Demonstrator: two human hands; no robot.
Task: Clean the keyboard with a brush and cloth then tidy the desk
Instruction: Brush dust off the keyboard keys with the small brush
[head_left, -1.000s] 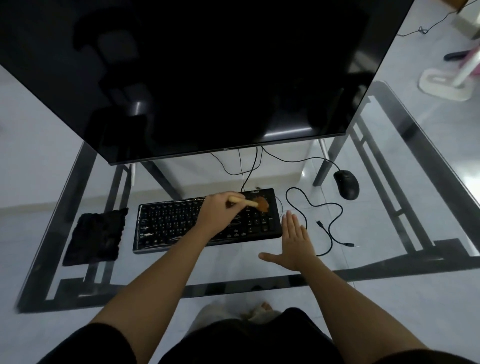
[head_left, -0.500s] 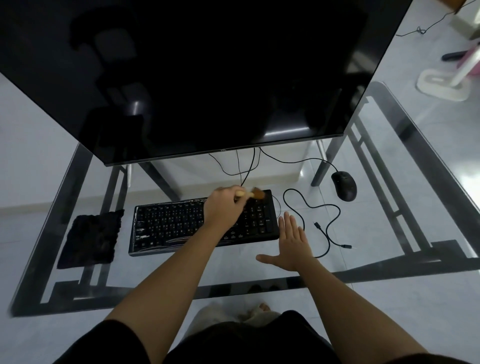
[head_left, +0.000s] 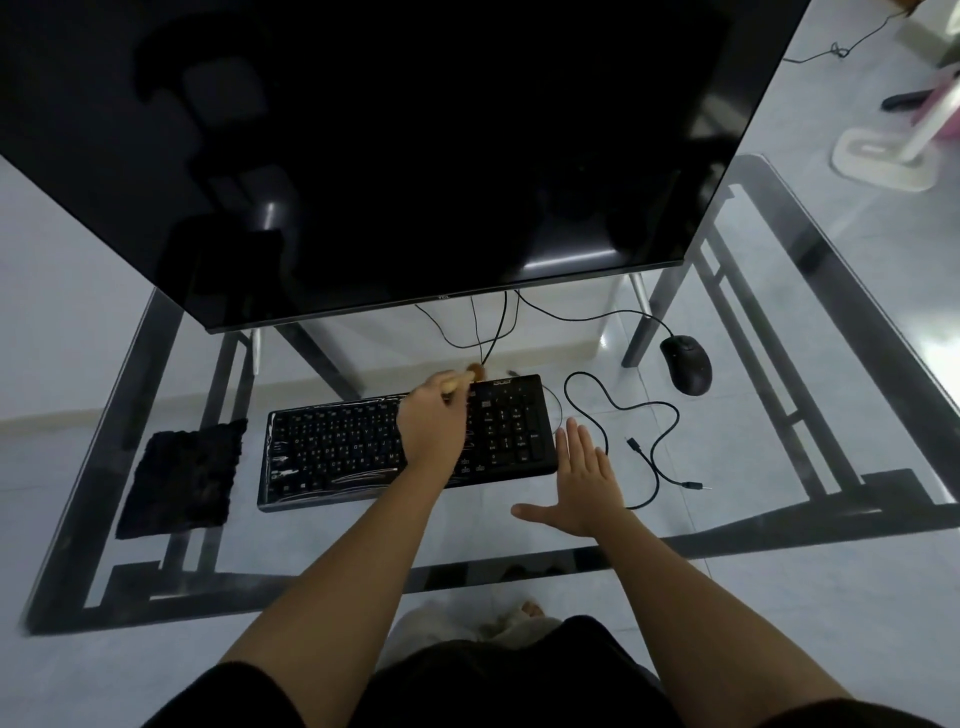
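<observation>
Gripping the brush (head_left: 460, 383), the left hand (head_left: 430, 423) points it past the far edge of the keyboard (head_left: 332, 457); right hand (head_left: 587, 486) lies flat

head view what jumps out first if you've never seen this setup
A big dark monitor fills the upper half, tilted over a glass desk. Below it the left hand holds a brush at the far edge of a black keyboard, while the right hand is flat and open at the keyboard's near right corner. A black cloth lies left of the keyboard, and a mouse sits far right.
</observation>
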